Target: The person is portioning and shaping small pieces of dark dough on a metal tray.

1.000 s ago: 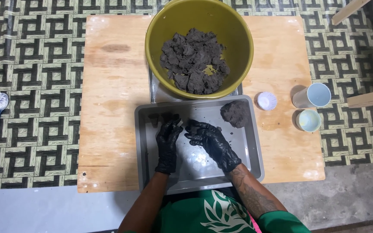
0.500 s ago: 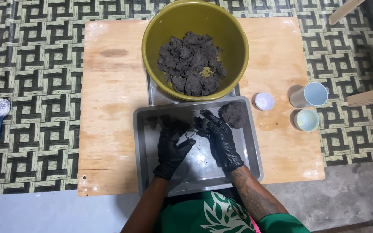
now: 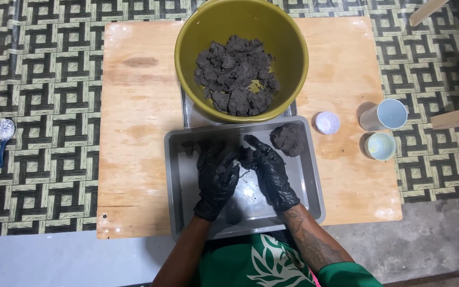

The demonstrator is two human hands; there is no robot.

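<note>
Wooden worktop (image 3: 133, 133) fills the middle of the frame, patterned floor mat (image 3: 38, 79) around it on left, top and right. Bare wood left of the tray is wide and open; the right strip is narrower and carries small things.

Grey metal tray (image 3: 179, 175) sits at lower centre, its near edge close to the worktop's lower edge. A second tray shows only as a sliver under the bowl. Yellow-green bowl (image 3: 197, 32) at upper centre, its lower rim overlapping the tray's far edge, its upper rim cut off by the frame.

Count: one bowl with one heap of dark clumpy dough (image 3: 237, 74); one dark ball (image 3: 289, 139) in the tray's upper right corner; two cups (image 3: 390, 114) at right; one white paper liner (image 3: 327, 122) beside them; one spoon (image 3: 4, 135) at far left on the mat.

Both hands wear black gloves, over the tray's middle. Left hand (image 3: 216, 178) and right hand (image 3: 269, 170) press together around a small dark lump (image 3: 246, 157), fingers curled on it. The lump is mostly hidden between the gloves; black on black, its outline is hard to make out.
</note>
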